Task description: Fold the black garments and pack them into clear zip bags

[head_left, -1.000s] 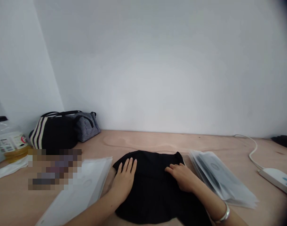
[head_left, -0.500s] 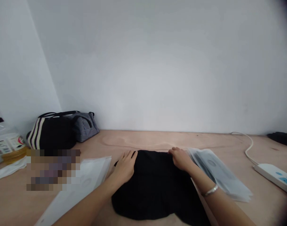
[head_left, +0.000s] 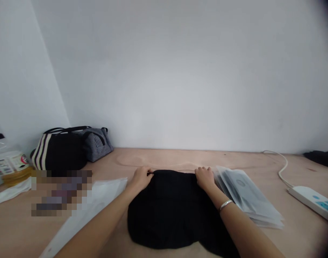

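Note:
A black cloth [head_left: 174, 211] lies spread on the wooden table in front of me. My left hand [head_left: 142, 177] pinches its far left corner, thumb and fingers closed on the edge. At the far right corner, my right hand [head_left: 205, 177] has its fingers curled over the cloth's edge, with a silver bangle on the wrist. Clear plastic bags [head_left: 250, 197] with dark contents are stacked just right of my right hand. Another flat translucent bag [head_left: 99, 200] lies to the left, partly under my left forearm.
At the left stand a black bag with white stripes [head_left: 64, 152], a striped pouch [head_left: 99, 145] and a bottle of yellow liquid [head_left: 13, 165]. A white power strip [head_left: 314, 200] lies at the right, a dark item [head_left: 321, 157] behind it.
My left hand has gone from lying flat on the cloth to pinching its far left corner. My right hand has shifted slightly right, its fingers curling over the edge.

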A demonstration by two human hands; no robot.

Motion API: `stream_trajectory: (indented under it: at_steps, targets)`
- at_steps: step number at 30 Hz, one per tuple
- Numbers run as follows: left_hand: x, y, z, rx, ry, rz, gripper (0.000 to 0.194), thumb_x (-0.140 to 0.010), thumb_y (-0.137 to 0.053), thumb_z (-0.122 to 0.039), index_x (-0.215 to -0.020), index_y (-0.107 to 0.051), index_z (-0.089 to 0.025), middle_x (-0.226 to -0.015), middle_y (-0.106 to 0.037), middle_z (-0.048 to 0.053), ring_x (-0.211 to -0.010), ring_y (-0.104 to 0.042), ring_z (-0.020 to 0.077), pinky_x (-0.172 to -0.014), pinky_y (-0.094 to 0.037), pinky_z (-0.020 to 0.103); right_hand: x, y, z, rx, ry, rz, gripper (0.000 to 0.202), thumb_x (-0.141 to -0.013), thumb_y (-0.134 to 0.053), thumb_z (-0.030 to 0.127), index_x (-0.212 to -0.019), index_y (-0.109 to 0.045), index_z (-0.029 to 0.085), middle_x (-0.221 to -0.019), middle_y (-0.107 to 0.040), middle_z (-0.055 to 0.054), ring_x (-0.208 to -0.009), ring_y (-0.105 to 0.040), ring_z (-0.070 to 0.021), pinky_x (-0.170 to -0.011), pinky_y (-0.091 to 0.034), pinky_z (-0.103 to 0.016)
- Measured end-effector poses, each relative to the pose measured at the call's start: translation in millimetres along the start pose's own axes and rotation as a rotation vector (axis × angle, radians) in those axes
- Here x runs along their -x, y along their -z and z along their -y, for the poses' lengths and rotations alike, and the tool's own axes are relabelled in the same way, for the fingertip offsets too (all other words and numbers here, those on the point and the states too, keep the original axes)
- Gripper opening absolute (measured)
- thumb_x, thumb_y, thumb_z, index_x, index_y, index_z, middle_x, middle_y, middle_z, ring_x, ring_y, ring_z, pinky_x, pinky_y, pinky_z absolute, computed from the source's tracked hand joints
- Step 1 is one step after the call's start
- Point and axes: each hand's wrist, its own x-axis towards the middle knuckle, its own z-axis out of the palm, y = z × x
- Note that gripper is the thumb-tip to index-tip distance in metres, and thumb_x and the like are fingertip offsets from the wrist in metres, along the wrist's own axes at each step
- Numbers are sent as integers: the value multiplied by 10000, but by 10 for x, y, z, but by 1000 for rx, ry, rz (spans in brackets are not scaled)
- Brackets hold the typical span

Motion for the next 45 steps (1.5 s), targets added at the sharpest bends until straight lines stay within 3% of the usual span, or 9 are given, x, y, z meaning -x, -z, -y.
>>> stream_trajectory:
  at_steps: [7,12,18,25,30,33,35,40,45]
  targets:
    - [204,354,-32,306,-144,101,119,-755,-438,-182,-831,-530,-184,-861,-619,9,-842,-581,150,-773,-437,259,265,229,-61,-70,180,-55,260,-731,-440,139,-944,-589,129,-1067,-539,-152,-1040,-431,-256,-885,-251,-378]
    - [289,362,-57,406,-170,172,141,-734,-421,-162,-839,-513,-186,-858,-606,13,-841,-572,158,-771,-440,286,103,165,66,-161,313,-13,612,-636,-388,19,-1226,-395,184,-1262,-447,-74,-1190,-328,-188,-967,-182,-382]
    - [435,452,-80,428,-162,235,144,-710,-413,-131,-800,-506,-192,-796,-585,-9,-788,-555,150,-731,-424,270,-1,220,13,-172,452,70,386,-568,-460,95,-919,-593,186,-952,-636,-46,-946,-543,-186,-1019,-72,-405]
    - [769,680,-151,283,-127,464,222,-677,-371,-84,-806,-499,-211,-782,-528,-39,-737,-504,129,-659,-385,229,814,452,-33,30,503,-24,252,-591,-473,112,-810,-591,145,-763,-635,-94,-716,-587,-206,-944,-204,-435]
    - [891,806,-296,144,-176,638,198,-643,-456,-123,-791,-544,-222,-751,-548,-39,-653,-505,128,-580,-394,214,1327,652,60,-150,491,210,220,-595,-599,343,-752,-598,188,-697,-626,-61,-650,-578,-231,-697,-391,-369]
    - [930,649,-419,96,-230,435,182,-738,-465,-201,-889,-562,-234,-903,-583,-8,-842,-534,163,-762,-414,280,1261,693,100,-324,381,190,375,-716,-475,547,-821,-605,212,-743,-629,-55,-679,-580,-228,-622,-404,-335]
    - [986,429,-473,28,-221,283,263,-842,-386,-297,-1050,-539,-247,-1110,-547,32,-1051,-472,203,-921,-331,374,1144,588,165,-369,281,104,438,-827,-316,517,-958,-594,205,-881,-630,-83,-801,-582,-237,-724,-404,-377]
    - [1200,-88,-467,-173,-135,361,554,-845,-291,-568,-1343,-205,-342,-1421,-210,66,-1278,-157,336,-974,-143,585,1019,34,383,-353,171,149,650,-803,-241,629,-1345,-254,270,-1395,-255,-123,-1254,-183,-386,-918,-164,-624]
    - [1243,-157,-428,-208,-122,362,570,-833,-252,-614,-1340,-140,-379,-1427,-172,45,-1283,-118,338,-976,-124,596,1063,-167,471,-368,155,176,652,-796,-163,659,-1354,-177,322,-1433,-127,-70,-1275,-68,-381,-921,-79,-658]
